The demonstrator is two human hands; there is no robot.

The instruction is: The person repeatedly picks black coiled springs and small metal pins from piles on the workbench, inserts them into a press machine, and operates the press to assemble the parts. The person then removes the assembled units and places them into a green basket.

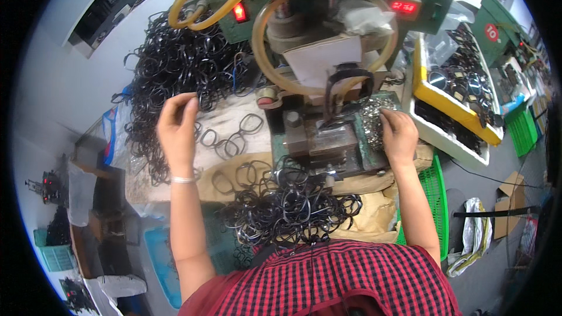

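My left hand [177,131] is raised at the edge of a big heap of black eyeglass frames [187,58], its thumb and fingers drawn together; whether anything is between them I cannot make out. My right hand [400,136] pinches at the edge of a pile of small shiny metal pieces [372,120] on the press bed. What it holds, if anything, is too small to see. Between the hands, a black eyeglass frame [332,96] sits tilted on the metal fixture [329,140] of a green press [436,9], touched by neither hand.
More black frames [287,208] lie heaped in front of the fixture, close to my body. A few loose frames [228,146] rest on the board. A yellowish hose [257,47] loops before the press. White and yellow foam boxes [453,108] stand right, above a green basket [438,210].
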